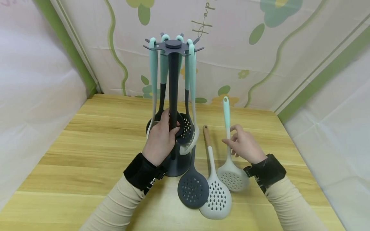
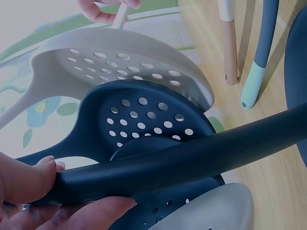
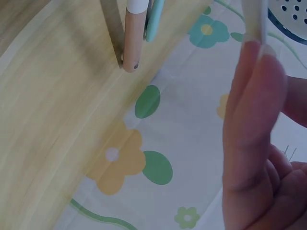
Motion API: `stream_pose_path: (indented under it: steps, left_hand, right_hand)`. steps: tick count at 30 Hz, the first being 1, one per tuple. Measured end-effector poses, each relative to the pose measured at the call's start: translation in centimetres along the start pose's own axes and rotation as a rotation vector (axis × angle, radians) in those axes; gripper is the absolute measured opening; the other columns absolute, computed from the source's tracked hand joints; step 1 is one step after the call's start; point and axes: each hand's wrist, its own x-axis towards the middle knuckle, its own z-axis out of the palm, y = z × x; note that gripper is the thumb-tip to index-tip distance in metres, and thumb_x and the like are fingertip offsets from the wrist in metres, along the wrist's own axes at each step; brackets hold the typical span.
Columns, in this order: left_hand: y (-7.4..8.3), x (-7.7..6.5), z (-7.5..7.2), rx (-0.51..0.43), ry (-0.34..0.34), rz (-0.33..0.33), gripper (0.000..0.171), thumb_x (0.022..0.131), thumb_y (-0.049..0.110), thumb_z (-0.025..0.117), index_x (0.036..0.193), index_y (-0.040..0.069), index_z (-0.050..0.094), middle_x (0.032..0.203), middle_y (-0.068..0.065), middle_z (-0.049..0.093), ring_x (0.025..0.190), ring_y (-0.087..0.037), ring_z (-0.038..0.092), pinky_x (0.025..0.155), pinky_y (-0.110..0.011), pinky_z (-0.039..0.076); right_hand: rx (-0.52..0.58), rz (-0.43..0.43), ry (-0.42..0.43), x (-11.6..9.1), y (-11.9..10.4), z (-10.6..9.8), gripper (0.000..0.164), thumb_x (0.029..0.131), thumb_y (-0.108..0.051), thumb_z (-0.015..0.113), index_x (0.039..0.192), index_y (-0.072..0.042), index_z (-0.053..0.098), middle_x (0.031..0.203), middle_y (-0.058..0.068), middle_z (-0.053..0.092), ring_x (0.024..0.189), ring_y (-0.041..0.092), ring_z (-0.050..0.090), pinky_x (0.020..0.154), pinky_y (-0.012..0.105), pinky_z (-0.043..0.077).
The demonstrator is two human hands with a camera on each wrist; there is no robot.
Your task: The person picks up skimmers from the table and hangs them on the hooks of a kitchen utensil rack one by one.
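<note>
My left hand point(image 1: 159, 140) grips the dark pole point(image 1: 173, 80) of a rotating utensil stand, low among the hanging tools. In the left wrist view its thumb and fingers point(image 2: 29, 179) wrap the pole. Mint-handled utensils hang from the stand's hooked top point(image 1: 173, 45); a light perforated ladle point(image 2: 120, 55) and a dark one point(image 2: 129, 108) hang near the pole. My right hand point(image 1: 245, 145) pinches the shaft of a light grey skimmer point(image 1: 233, 176) with a mint handle, its perforated head toward me. In the right wrist view thumb and fingers point(image 3: 254, 110) meet on the pale shaft.
Left of that skimmer lie a white slotted turner point(image 1: 216, 195) with a brown handle and a dark perforated skimmer point(image 1: 193, 189), whose heads overlap, on the wooden table point(image 1: 95, 154). The stand's round base point(image 1: 177, 165) is just behind them. A flowered cloth point(image 1: 231, 57) hangs behind the table.
</note>
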Motion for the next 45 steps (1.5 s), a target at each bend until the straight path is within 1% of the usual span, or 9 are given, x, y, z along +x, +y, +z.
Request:
stream_pose_path:
  steps: [3,7,14,20,29,36,43,45]
  left_hand:
    - [0.0,0.0,0.0,-0.003,-0.003,-0.003,0.047,0.094,-0.003,0.063,0.134,-0.003,0.040,0.101,-0.016,0.068,0.089,-0.032,0.071,0.075,-0.044,0.061]
    - [0.1,0.0,0.0,-0.006,-0.003,-0.005,0.047,0.094,-0.003,0.063,0.134,-0.004,0.040,0.101,-0.016,0.067,0.088,-0.031,0.071,0.074,-0.044,0.061]
    - [0.1,0.0,-0.1,-0.006,0.013,0.018,0.047,0.093,-0.003,0.065,0.133,-0.004,0.040,0.100,-0.017,0.068,0.087,-0.032,0.071,0.074,-0.044,0.061]
    - [0.1,0.0,-0.1,-0.007,0.001,0.005,0.046,0.094,-0.003,0.062,0.134,-0.003,0.040,0.101,-0.017,0.068,0.088,-0.032,0.071,0.074,-0.044,0.062]
    - [0.0,-0.1,-0.1,-0.006,-0.002,0.002,0.046,0.094,-0.003,0.062,0.134,-0.004,0.039,0.101,-0.017,0.067,0.089,-0.033,0.071,0.076,-0.045,0.062]
    - [0.0,-0.1,0.0,-0.009,-0.008,-0.010,0.046,0.094,-0.003,0.062,0.135,-0.003,0.039,0.102,-0.016,0.068,0.091,-0.033,0.071,0.077,-0.045,0.061]
    - [0.0,-0.1,0.0,-0.007,-0.006,-0.004,0.047,0.094,-0.004,0.063,0.134,-0.003,0.039,0.102,-0.016,0.068,0.092,-0.033,0.071,0.078,-0.045,0.061]
    - [0.0,-0.1,0.0,-0.007,-0.004,0.000,0.047,0.094,-0.004,0.063,0.134,-0.003,0.040,0.102,-0.016,0.068,0.091,-0.033,0.071,0.078,-0.045,0.061]
  right_hand:
    - [0.000,-0.008,0.008,-0.1,-0.1,-0.1,0.044,0.096,-0.017,0.065,0.127,0.003,0.041,0.075,0.011,0.066,0.055,0.023,0.065,0.048,0.033,0.056]
    - [0.001,-0.024,0.024,-0.2,-0.3,-0.2,0.043,0.097,-0.016,0.064,0.127,0.003,0.040,0.076,0.012,0.067,0.055,0.021,0.064,0.048,0.029,0.056]
    - [0.000,-0.057,0.048,-0.4,-0.6,-0.3,0.042,0.097,-0.016,0.065,0.127,0.002,0.041,0.077,0.012,0.067,0.054,0.018,0.063,0.047,0.028,0.056]
    - [-0.023,-0.090,0.064,-0.5,-0.9,-0.3,0.042,0.096,-0.015,0.066,0.127,0.001,0.042,0.077,0.011,0.067,0.053,0.015,0.062,0.048,0.026,0.055]
    - [-0.057,-0.129,0.093,-0.9,-1.4,-0.7,0.044,0.096,-0.016,0.066,0.131,0.000,0.044,0.081,0.013,0.069,0.054,0.018,0.063,0.048,0.025,0.054]
    - [-0.064,-0.158,0.132,-1.1,-1.7,-1.4,0.045,0.097,-0.017,0.066,0.133,0.000,0.046,0.084,0.014,0.071,0.055,0.014,0.063,0.050,0.024,0.055]
    - [-0.048,-0.212,0.170,-1.4,-2.4,-2.1,0.045,0.096,-0.015,0.067,0.134,-0.001,0.047,0.083,0.015,0.071,0.060,0.021,0.068,0.052,0.022,0.056]
    - [-0.047,-0.216,0.176,-1.4,-2.6,-2.3,0.045,0.096,-0.015,0.066,0.134,-0.001,0.047,0.084,0.015,0.071,0.061,0.020,0.068,0.053,0.022,0.057]
